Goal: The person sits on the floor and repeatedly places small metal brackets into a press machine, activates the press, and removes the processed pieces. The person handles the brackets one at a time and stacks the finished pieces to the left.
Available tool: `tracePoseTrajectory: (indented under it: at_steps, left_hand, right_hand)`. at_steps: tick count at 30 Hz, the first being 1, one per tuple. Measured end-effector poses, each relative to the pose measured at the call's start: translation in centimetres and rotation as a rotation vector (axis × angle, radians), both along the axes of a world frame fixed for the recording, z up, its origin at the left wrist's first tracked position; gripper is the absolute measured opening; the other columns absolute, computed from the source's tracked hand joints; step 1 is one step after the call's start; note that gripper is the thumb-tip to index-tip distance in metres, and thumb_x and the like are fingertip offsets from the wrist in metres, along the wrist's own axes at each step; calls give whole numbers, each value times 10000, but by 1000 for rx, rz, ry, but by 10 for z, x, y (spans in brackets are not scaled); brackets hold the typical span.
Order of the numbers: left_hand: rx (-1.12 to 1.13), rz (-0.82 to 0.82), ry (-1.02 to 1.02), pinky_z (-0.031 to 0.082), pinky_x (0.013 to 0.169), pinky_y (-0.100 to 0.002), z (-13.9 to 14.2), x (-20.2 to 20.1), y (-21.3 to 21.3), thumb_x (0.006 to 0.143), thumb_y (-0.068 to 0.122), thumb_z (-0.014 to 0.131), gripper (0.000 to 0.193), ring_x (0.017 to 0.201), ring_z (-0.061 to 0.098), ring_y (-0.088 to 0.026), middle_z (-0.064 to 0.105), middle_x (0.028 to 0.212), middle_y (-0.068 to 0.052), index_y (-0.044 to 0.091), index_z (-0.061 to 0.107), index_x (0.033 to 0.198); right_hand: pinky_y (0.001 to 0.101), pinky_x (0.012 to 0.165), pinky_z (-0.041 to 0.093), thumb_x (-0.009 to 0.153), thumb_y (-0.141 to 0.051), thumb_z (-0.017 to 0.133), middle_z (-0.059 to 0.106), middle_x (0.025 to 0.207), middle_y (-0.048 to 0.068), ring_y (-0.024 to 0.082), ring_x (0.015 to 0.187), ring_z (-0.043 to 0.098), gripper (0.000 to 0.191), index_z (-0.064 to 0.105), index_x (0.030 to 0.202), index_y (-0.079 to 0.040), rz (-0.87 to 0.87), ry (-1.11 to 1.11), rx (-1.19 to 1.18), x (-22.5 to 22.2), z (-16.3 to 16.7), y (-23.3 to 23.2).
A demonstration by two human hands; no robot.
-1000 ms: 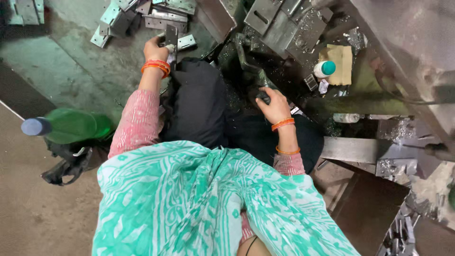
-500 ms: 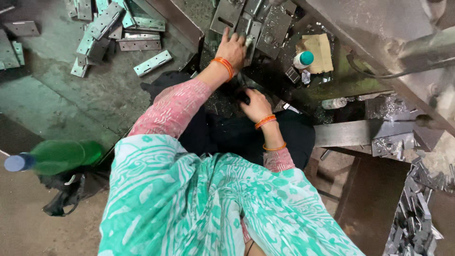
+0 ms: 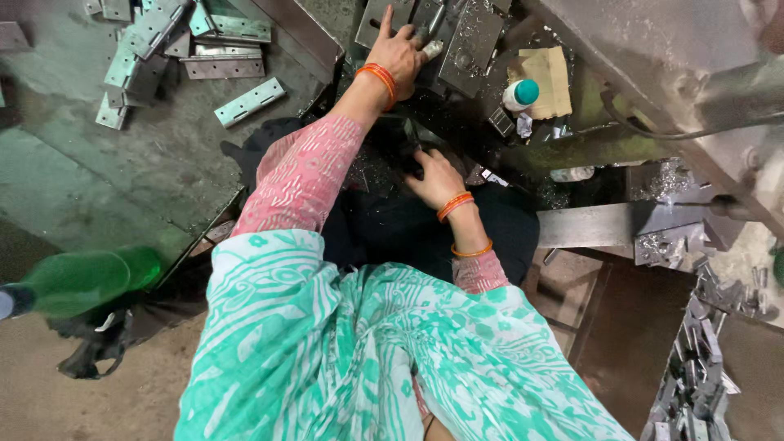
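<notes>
While the left hand lies spread on a metal plate, the right hand's grip is unclear.

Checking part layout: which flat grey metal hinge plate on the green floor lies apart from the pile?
The flat grey metal hinge plate lying alone, diagonal, below the heaped pile.

Green-grey metal bench: loose hinge plates heaped at its far left, one hinge lying apart nearer the edge, a white bottle on cardboard further right.
</notes>
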State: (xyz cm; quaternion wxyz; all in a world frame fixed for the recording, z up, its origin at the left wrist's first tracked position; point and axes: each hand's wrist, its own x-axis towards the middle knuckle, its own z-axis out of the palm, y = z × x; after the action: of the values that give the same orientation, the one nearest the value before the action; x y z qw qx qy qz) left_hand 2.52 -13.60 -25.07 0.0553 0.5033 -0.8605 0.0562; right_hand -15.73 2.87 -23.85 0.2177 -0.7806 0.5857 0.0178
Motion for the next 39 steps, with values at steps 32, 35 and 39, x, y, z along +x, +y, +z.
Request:
tracePoseTrajectory:
  at_steps: [32,35,39]
  left_hand:
    - [-183,221,305,311,1011,-677,-4,-18,5,942,289,592,346,1313,440,-319,605,1366,-80,93,764,1171]
    - [-220,240,255,333,1019,-656,-5,-14,12,944,248,596,291,1306,458,-302,616,1346,-73,115,778,1126]
    - [-221,232,276,327,1044,-631,-2,-12,22,923,211,596,258,1313,460,-307,637,1356,-85,119,789,1067]
  right_hand:
    - [478,934,544,807,-222,782,601,1320,166,402,1154,629,519,651,1308,-194,-164,-132,-67,2,-59,45]
    - [475,931,546,804,-228,780,615,1305,147,396,1150,638,502,652,1289,-234,-132,-186,-111,5,-59,48]
    - [497,905,535,833,-237,774,609,1322,164,413,1135,633,485,649,1300,-206,-148,-113,-90,11,-52,49]
